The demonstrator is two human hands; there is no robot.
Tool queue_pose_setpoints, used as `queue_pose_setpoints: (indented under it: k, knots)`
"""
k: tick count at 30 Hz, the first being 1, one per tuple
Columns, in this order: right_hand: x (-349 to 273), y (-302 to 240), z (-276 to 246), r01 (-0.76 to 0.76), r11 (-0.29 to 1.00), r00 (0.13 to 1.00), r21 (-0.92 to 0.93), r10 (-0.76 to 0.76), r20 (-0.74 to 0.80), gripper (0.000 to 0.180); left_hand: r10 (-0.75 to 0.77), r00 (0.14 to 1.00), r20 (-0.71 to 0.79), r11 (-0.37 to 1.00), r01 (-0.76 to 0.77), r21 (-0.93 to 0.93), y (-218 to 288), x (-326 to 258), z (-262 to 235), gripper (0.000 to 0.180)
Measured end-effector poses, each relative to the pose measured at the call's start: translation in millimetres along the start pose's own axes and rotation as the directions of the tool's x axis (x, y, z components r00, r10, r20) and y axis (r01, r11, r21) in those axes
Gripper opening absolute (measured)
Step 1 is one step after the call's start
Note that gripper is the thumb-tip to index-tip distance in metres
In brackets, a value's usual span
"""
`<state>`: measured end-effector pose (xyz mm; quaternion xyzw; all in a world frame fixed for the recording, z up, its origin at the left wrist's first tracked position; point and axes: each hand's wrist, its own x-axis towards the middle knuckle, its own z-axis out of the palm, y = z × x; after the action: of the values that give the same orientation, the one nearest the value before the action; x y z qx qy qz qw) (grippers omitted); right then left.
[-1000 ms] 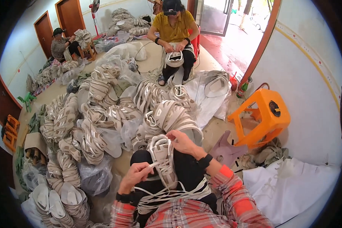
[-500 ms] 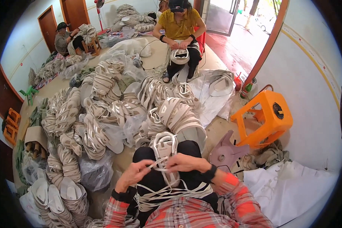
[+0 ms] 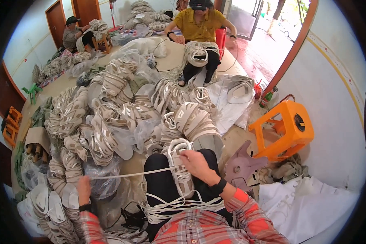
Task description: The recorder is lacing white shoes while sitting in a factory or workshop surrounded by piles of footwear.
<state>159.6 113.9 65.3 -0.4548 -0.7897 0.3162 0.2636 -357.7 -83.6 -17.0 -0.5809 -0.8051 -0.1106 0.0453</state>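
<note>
The white and tan shoe upper lay on the person's lap. The right hand sat on top of it, fingers closed on the upper. The left hand was far out to the left of the upper, fingers shut tight on the end of a long white lace, pulled straight and tight from the upper. I think the lacing was partly done. Big piles of more uppers lay on the floor beyond the upper, so lots looked left.

The shoe upper looks like matt cream-and-white synthetic leather, its lace flat woven cloth, the stool smooth glossy orange plastic, and the bags thin shiny clear plastic.
</note>
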Motion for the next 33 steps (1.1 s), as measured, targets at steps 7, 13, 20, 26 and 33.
queue_pose_setpoints:
  k: [7, 13, 20, 26, 33]
  knots:
    - [8, 7, 29, 0.077, 0.992, 0.859, -0.103, -0.013, 0.513, 0.027, -0.03, 0.984, -0.176, 0.961, 0.077, 0.265, 11, -18, -75, 0.015]
    - [-39, -81, 73, 0.441, 0.882, 0.671, 0.168, -0.448, 0.591, 0.016, -0.648, 0.691, 0.32, 0.384, 0.659, -0.647, -36, -27, -37, 0.019]
    - [-81, -98, 82, 0.46, 0.843, 0.429, 0.279, -0.486, 0.761, 0.014, 0.056, 0.85, 0.523, -0.163, 0.525, -0.835, 300, 46, -29, 0.037]
    - [32, 10, 3, 0.092, 0.942, 0.996, -0.322, -0.087, 0.03, 0.025, 0.243, 0.872, 0.426, 0.27, 0.361, -0.893, 365, 26, 24, 0.015]
    - [32, 39, -43, 0.004, 0.986, 0.945, -0.169, 0.052, 0.324, 0.032, 0.271, 0.893, 0.358, 0.507, 0.184, -0.842, 375, 32, 12, 0.018]
